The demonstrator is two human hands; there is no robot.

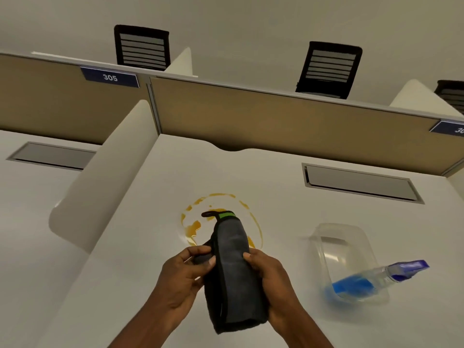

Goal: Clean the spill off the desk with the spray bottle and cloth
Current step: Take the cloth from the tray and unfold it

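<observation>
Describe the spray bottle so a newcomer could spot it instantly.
On the white desk, look right of the orange spill to the clear plastic tub. The spray bottle lies tilted in it, the only blue item.

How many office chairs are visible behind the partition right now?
3: one chair behind the partition at upper left, one chair right of centre, and one chair cut off at the right edge. Others may be hidden.

Folded cloth [232, 270] between both hands

blue plate [110, 77] on partition: "305" | right plate [449, 127]: cut off, perhaps "30"
</observation>
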